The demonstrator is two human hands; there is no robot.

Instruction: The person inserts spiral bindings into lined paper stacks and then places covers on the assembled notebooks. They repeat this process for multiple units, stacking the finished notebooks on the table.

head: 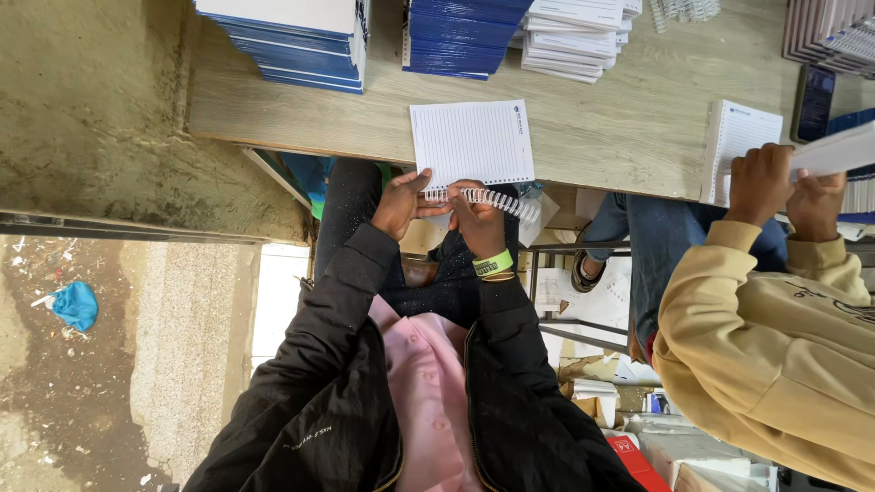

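Setting: a pale wood-grain bench (638, 137) is carrying stacks of blue-covered notebooks (292, 41) and white pads (574, 27) along its far edge.
Work in hand: a lined notepad (471, 143) is lying at the near edge of the bench, and a white spiral coil (492, 200) is being fed along its punched margin.
Left hand (403, 202): fingers are pinching the pad's punched edge at the coil's end.
Right hand (476, 219): it is closing around the coil, a green wristband (493, 263) showing below.
Neighbour: a person in a cream sleeve (729, 301) is holding another pad (740, 146).
Step, judged: binding is midway; turning the coil further calls for aligned holes.
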